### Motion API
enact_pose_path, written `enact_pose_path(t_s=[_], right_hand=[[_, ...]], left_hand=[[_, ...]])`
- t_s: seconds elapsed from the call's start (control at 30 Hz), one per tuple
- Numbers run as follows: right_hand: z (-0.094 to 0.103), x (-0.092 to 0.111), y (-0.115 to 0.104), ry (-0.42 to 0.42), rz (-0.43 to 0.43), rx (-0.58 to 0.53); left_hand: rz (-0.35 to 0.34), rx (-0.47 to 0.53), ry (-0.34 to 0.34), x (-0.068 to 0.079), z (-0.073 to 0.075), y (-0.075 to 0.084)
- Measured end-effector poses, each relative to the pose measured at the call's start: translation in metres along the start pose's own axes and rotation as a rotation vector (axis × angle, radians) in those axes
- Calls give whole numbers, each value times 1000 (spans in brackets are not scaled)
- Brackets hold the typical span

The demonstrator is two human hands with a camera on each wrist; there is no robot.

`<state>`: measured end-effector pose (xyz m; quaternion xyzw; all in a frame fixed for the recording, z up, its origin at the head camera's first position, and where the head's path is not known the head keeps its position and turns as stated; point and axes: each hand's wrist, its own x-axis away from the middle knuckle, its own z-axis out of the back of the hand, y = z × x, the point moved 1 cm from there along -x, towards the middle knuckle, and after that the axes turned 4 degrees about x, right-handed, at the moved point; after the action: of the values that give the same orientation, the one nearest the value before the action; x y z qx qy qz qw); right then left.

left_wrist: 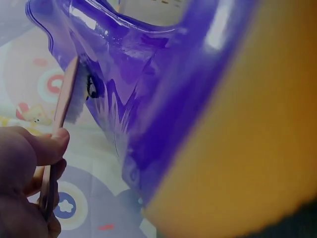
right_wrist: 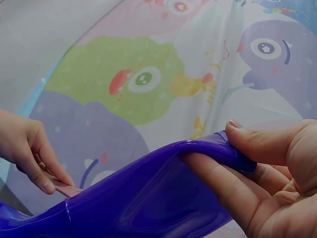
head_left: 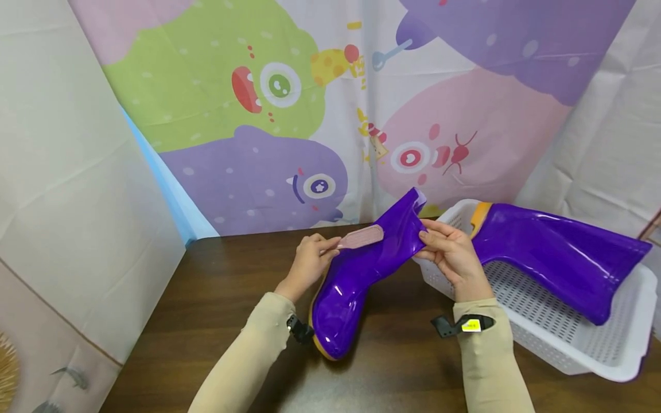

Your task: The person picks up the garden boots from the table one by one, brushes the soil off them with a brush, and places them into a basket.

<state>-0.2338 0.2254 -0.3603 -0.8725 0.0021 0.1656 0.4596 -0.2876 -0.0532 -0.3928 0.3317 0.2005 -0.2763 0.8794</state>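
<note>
1. In the head view, we see a glossy purple boot [head_left: 343, 312] tilted over the brown surface [head_left: 397, 367], its toe at 7 o'clock and its shaft running up to 1 o'clock; we cannot tell whether the sole touches down.
2. At the boot's 10 o'clock side, we find the left hand [head_left: 311, 259], its grip pinching a pale pink brush [head_left: 362, 236] whose head points to about 2 o'clock.
3. From the left wrist, we see the bristles [left_wrist: 76, 99] facing the shaft, just beside a small black mark [left_wrist: 91, 87].
4. At the boot's 3 o'clock side, the right hand [head_left: 454, 255] has its grip on the shaft near the opening, thumb on one face and fingers on the other.
5. At 3 o'clock, we see a white basket [head_left: 548, 349] with a second purple boot [head_left: 547, 252] lying across it, orange sole toward 10 o'clock.
</note>
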Motion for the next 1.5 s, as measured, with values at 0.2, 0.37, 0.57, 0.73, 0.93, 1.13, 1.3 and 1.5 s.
enact_pose_path(t_s=[0.2,0.37,0.57,0.73,0.93,1.13,1.3,1.5], right_hand=[[3,-1,-1,11,10,0],[4,-1,-1,1,12,-6],[4,-1,0,2,8,-17],[5,-1,0,-5,7,-25],[5,-1,0,-27,0,-21],[4,-1,0,-30,-7,-18],[7,1,-1,-35,-13,-10],[11,4,-4,-46,-10,-12]], left_hand=[[-34,-146,-26,-3,2,5],[2,-214,-68,-2,5,7],[23,-269,-54,-1,10,6],[43,-286,-38,0,17,3],[30,-329,-27,1,28,3],[-28,-365,14,1,36,3],[-22,-366,-5,6,43,-4],[59,-329,-88,18,48,-24]])
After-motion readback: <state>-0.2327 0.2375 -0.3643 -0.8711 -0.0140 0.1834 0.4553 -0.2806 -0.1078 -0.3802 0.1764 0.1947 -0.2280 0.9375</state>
